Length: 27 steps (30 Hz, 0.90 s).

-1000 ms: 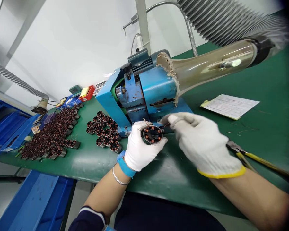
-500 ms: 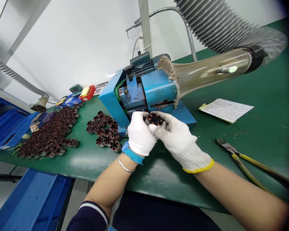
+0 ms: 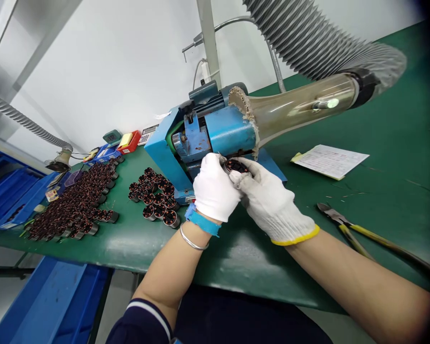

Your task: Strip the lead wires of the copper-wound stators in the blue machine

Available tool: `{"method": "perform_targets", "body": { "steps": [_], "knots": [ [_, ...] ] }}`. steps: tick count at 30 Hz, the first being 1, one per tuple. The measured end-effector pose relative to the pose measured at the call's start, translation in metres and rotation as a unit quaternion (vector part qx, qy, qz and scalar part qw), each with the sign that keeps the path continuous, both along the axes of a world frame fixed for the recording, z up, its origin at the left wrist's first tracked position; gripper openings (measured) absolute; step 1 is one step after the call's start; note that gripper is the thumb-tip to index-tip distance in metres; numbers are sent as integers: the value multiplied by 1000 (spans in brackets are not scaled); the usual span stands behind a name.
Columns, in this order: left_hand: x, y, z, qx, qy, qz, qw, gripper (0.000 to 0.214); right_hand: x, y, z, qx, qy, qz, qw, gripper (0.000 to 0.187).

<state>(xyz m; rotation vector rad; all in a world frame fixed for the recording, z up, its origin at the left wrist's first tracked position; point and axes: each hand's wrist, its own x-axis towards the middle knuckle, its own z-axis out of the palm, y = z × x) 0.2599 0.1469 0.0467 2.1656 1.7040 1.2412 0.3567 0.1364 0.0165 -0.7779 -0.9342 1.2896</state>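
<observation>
Both my gloved hands hold a small wound motor stator (image 3: 235, 166) with copper coils, just in front of the blue machine's lower edge. My hands hide most of its side. My left hand (image 3: 215, 188), in a white knit glove with a blue wrist strap, grips it from the left. My right hand (image 3: 268, 200), in a white glove with a yellow cuff, presses in from the right. Yellow-handled diagonal cutters (image 3: 344, 228) lie on the green bench (image 3: 236, 248) to the right of my right hand, apart from it.
A blue motor-driven machine (image 3: 215, 131) stands behind my hands, with a clear suction tube (image 3: 294, 107) and ribbed hose above. Left of it lie a cluster of stators (image 3: 154, 198) and a larger heap (image 3: 75, 203). A paper sheet (image 3: 329, 161) lies right; blue bins sit below left.
My right hand has moved in from the right to grip the stator beside my left hand. The stator has risen closer to the machine and turned edge-on, and the view has shifted slightly.
</observation>
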Motion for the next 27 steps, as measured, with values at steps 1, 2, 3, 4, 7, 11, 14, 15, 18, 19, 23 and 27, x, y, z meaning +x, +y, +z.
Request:
{"method": "perform_targets", "body": {
  "steps": [1,2,3,4,7,11,14,15,18,19,23,27],
  "knots": [
    [0,0,0,-2,1,1,1000,36,0,1,-1,1,-3,-4,1000,53],
    [0,0,-1,-4,-1,3,1000,36,-1,1,-2,4,-9,-8,1000,54],
    [-2,0,-3,-4,-6,3,1000,36,-1,1,-4,7,-18,-15,1000,55],
    [-4,-2,-5,0,-13,-1,1000,37,-1,-1,-5,12,-33,-24,999,55],
    [-16,-13,-14,25,-40,-45,998,39,-1,-12,-10,38,-119,-54,991,56],
    [-30,-33,-22,19,-114,-74,991,43,2,-30,-15,129,-249,-54,958,52],
    [-34,-41,-22,-48,-237,-75,967,42,9,-35,-18,218,-309,-70,923,57],
    [-34,-41,-21,-87,-286,-83,951,42,12,-35,-19,245,-320,-83,911,61],
    [-40,-39,-21,-214,-394,-130,884,48,20,-32,-19,335,-350,-96,869,70],
    [-44,-38,-22,-245,-413,-154,864,53,22,-31,-18,367,-364,-88,851,71],
    [-57,-33,-27,-311,-456,-260,792,71,25,-29,-9,443,-415,-56,792,73],
    [-60,-30,-30,-323,-449,-300,777,70,25,-28,-8,452,-454,-50,766,69]
  ]
}}
